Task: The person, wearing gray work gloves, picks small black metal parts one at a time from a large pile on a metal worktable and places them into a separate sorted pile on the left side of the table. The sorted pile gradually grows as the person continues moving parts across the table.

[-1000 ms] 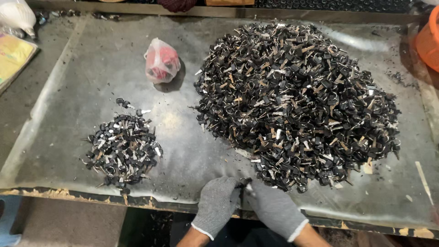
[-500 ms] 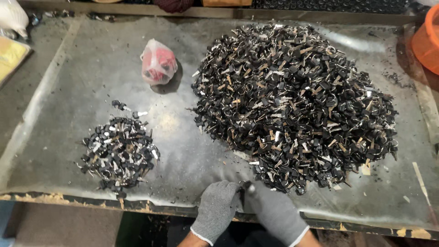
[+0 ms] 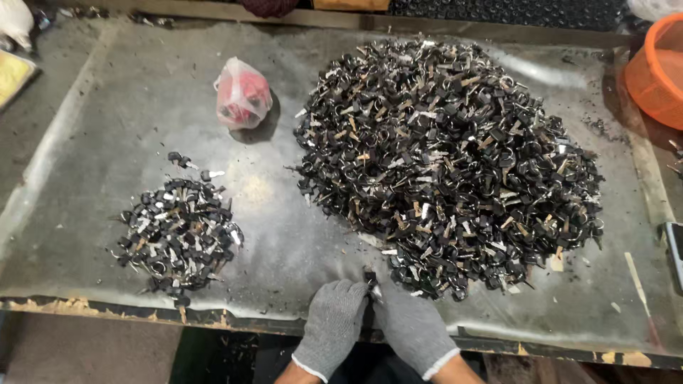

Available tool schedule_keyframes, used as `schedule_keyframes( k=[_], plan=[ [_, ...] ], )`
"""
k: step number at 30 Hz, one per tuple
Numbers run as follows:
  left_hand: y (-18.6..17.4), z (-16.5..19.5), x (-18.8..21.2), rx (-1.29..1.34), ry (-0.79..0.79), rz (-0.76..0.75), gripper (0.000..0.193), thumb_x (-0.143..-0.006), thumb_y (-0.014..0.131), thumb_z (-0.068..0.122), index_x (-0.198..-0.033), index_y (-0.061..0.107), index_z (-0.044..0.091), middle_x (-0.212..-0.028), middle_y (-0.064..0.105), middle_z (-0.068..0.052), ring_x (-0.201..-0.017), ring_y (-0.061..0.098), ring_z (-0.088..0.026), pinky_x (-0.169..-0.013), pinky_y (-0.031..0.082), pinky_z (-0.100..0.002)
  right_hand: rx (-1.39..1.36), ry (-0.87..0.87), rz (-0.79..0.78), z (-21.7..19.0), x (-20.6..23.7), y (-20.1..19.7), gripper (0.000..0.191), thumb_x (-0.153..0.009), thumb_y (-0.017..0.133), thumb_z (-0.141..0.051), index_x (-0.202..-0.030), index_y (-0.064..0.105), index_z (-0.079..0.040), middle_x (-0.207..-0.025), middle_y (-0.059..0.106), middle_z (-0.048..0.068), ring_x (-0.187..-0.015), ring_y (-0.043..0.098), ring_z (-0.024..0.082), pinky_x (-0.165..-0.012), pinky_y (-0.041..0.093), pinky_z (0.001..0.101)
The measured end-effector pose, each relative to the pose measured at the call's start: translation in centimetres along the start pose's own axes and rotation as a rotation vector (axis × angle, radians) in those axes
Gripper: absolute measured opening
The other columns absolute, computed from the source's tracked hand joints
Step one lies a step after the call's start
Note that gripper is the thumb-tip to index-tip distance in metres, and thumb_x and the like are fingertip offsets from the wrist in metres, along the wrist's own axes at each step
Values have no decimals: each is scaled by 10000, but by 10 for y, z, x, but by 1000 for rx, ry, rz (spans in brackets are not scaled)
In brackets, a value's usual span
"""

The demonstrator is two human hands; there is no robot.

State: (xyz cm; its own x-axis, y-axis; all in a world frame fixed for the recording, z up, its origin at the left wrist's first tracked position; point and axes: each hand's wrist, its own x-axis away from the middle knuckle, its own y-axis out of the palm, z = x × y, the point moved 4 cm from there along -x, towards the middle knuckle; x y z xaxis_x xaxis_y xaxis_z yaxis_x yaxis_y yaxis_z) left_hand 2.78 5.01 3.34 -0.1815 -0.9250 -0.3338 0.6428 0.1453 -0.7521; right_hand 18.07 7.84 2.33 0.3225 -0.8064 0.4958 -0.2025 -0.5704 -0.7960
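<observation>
Pinching a small black-headed key [image 3: 370,279] at the lower middle of the frame, both gloved hands' fingers [image 3: 356,290] close on it; light, stiff, likely slippery, best gripped by its head.

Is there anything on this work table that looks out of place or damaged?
Mostly orderly: a large pile and a small pile of black parts. Odd points: a few parts lie loose above the small pile, and the table's front edge is chipped.
</observation>
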Motion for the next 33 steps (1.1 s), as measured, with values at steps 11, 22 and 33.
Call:
schedule_keyframes(
  k=[11,22,33],
  plan=[
    [5,-6,8,79,-31,4,327,-818,638,17,-1142,685,24,-992,736,-144,-931,714,-321,-876,553,-452,35,-55,-67,-6,1,7,338,-1003,593,-196,-1246,531,31,-1090,699,251,-961,744,361,-781,625,436],
    [-5,-2,11,-25,-183,-1,124,-887,751,193,-891,683,90,-753,664,-86,-723,677,-288,-668,526,-432,-87,134,-195,2,6,13,372,-1036,556,-268,-1356,498,-88,-1217,651,136,-800,780,228,-648,670,330],
    [-9,1,10,65,-170,47,90,-763,754,113,-813,683,89,-725,673,-80,-681,683,-290,-613,526,-432,-16,-91,-79,-8,6,12,323,-1055,488,-266,-1247,516,-8,-1008,755,208,-930,754,356,-845,618,445]
  ],
)
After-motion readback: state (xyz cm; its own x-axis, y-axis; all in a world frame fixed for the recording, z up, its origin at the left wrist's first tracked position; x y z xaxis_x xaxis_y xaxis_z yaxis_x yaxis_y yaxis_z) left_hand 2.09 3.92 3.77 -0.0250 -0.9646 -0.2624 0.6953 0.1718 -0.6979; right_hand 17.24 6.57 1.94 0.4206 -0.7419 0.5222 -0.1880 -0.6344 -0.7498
